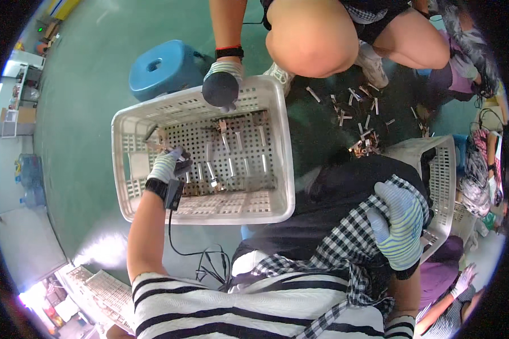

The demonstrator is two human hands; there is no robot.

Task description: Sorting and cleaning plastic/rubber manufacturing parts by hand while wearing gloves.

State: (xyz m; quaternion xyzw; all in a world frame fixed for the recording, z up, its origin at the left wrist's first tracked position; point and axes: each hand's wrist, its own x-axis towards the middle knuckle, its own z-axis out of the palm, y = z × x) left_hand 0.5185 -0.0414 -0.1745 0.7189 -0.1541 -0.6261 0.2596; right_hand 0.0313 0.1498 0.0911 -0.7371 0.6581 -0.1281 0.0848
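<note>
My left hand (pixel 168 166), in a striped glove with dark fingertips, reaches over the near-left part of a white plastic crate (pixel 209 217). Its fingers are curled in; what they hold, if anything, is hidden. Just past them, a small brownish metal piece (pixel 159 137) shows at the crate's left end. Several small parts with silvery stems (pixel 212 169) lie spread on the perforated crate floor. Gloved with its fingers spread, my right hand (pixel 400 229) rests on the black-and-white checked cloth (pixel 350 231) over my leg, holding nothing.
Another person's gloved hand (pixel 221 87) is at the crate's far rim. A blue stool (pixel 164 68) stands behind it. Loose metal parts (pixel 367 141) lie piled and scattered on the green floor at the right. A second white crate (pixel 447 186) stands beside my right leg. A cable (pixel 178 243) hangs from my left wrist.
</note>
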